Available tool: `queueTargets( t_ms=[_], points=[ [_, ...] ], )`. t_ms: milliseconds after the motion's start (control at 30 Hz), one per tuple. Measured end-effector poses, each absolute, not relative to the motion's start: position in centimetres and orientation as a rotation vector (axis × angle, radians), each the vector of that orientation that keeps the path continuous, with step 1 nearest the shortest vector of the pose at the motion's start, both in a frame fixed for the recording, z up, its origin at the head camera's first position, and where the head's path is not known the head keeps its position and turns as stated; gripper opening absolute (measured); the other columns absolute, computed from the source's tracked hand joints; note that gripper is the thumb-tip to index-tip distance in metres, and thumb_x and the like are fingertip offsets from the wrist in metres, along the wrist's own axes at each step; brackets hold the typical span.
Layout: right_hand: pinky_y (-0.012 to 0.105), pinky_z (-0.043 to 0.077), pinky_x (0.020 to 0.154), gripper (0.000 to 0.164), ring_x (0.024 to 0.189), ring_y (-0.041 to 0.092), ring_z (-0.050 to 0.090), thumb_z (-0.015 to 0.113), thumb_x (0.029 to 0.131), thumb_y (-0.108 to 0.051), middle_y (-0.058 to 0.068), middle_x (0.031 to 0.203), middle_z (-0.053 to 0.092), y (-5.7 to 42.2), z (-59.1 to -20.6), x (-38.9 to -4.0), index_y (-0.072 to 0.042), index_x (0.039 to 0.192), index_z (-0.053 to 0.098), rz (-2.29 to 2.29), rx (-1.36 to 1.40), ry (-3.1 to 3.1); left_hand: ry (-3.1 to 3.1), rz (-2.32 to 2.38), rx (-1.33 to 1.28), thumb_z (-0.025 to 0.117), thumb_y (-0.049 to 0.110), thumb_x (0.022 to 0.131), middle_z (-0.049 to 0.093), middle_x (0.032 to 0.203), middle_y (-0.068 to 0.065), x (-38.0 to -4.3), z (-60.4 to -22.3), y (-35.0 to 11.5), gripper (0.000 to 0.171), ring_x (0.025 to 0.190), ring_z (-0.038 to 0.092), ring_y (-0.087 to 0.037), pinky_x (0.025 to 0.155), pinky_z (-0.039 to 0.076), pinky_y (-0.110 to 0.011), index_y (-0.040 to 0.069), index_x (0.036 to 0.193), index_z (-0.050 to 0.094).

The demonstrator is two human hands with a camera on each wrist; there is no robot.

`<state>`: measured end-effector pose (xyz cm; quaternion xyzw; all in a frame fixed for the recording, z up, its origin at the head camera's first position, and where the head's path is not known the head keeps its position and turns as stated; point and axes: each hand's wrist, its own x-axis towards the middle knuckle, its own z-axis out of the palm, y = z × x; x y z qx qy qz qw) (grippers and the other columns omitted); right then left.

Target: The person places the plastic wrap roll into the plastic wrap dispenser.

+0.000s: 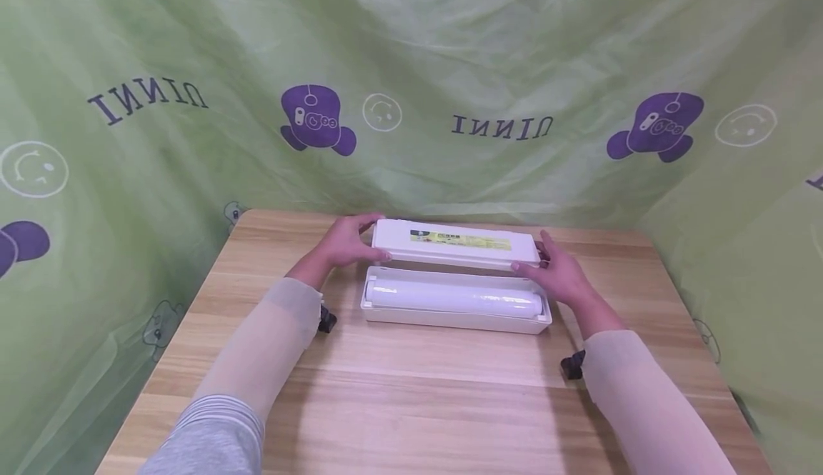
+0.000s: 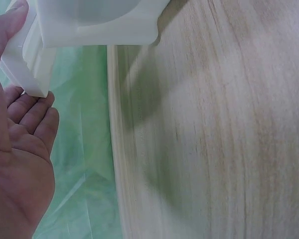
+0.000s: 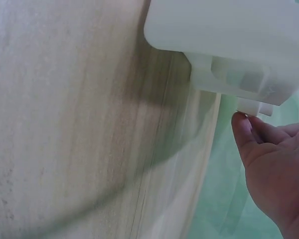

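A long white lid (image 1: 393,236) with a yellow-green printed label is held at its two ends, just behind a white dispenser box (image 1: 450,321). My left hand (image 1: 345,241) grips its left end, thumb at the front edge and fingers behind. At the other end, my right hand (image 1: 561,273) pinches the lid in the same way. Inside the uncovered box lies a shiny roll of cling film (image 1: 450,298). In the left wrist view, the left fingertips (image 2: 40,109) curl under the lid's edge. The right wrist view shows the box's end (image 3: 224,30) beside the right hand.
The box stands on a wood-grain table (image 1: 411,403). A green curtain (image 1: 418,46) with purple cartoon figures hangs right behind the table's far edge. Small black devices (image 1: 328,319) are worn at both wrists.
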<state>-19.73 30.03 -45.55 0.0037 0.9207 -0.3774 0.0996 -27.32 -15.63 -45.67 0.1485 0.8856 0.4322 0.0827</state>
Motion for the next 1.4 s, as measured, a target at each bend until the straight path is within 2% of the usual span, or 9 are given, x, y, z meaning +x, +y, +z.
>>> queueTargets(
  t_ms=[100,433,667,867,1233,1400],
  points=[
    [0.061,0.028,0.122,0.128,0.149,0.047,0.032,0.074,0.083,-0.071,0.021,0.168,0.025,30.0,-45.4,-19.7,-0.014,0.167,-0.003,-1.152,0.032,2.720,2.644,1.290,0.437,0.099,0.059,0.053,0.051,0.156,-0.009,-27.3,-45.6,-15.6,0.116,0.143,0.047,-0.035,0.118,0.041,-0.047,0.019,0.152,0.054],
    [0.057,0.035,0.120,0.126,0.144,0.049,0.038,0.086,0.081,-0.051,0.027,0.164,0.031,30.2,-45.2,-19.4,-0.005,0.166,0.005,-1.260,0.011,2.770,2.629,1.327,0.464,0.099,0.059,0.054,0.050,0.157,-0.007,-26.9,-45.6,-15.9,0.116,0.144,0.045,-0.036,0.119,0.039,-0.047,0.019,0.153,0.053],
    [0.061,0.033,0.119,0.127,0.142,0.051,0.038,0.087,0.079,-0.054,0.031,0.160,0.032,30.4,-44.6,-19.0,-0.004,0.166,0.010,-1.253,0.001,2.801,2.606,1.346,0.483,0.099,0.058,0.054,0.048,0.158,-0.006,-26.6,-45.2,-16.2,0.116,0.146,0.044,-0.035,0.120,0.038,-0.046,0.021,0.154,0.052],
    [0.059,0.041,0.114,0.122,0.135,0.048,0.046,0.088,0.081,-0.047,0.030,0.152,0.039,30.5,-44.1,-18.9,0.000,0.165,0.014,-1.285,-0.048,2.806,2.605,1.332,0.512,0.099,0.057,0.055,0.048,0.158,-0.007,-26.3,-44.8,-16.4,0.115,0.145,0.044,-0.036,0.119,0.039,-0.047,0.021,0.154,0.052],
    [0.060,0.043,0.112,0.121,0.132,0.048,0.047,0.087,0.078,-0.057,0.031,0.151,0.038,30.8,-43.6,-18.5,-0.004,0.165,0.021,-1.240,-0.069,2.797,2.626,1.298,0.573,0.098,0.061,0.055,0.048,0.158,-0.008,-25.6,-44.3,-16.5,0.116,0.145,0.045,-0.035,0.120,0.038,-0.047,0.017,0.152,0.053],
    [0.060,0.047,0.106,0.121,0.125,0.044,0.049,0.088,0.076,-0.058,0.028,0.142,0.042,30.7,-43.0,-17.8,-0.006,0.165,0.023,-1.233,-0.073,2.806,2.627,1.273,0.596,0.097,0.062,0.057,0.049,0.158,-0.006,-25.1,-44.2,-16.7,0.110,0.146,0.043,-0.033,0.121,0.036,-0.048,0.021,0.151,0.056]
  ],
)
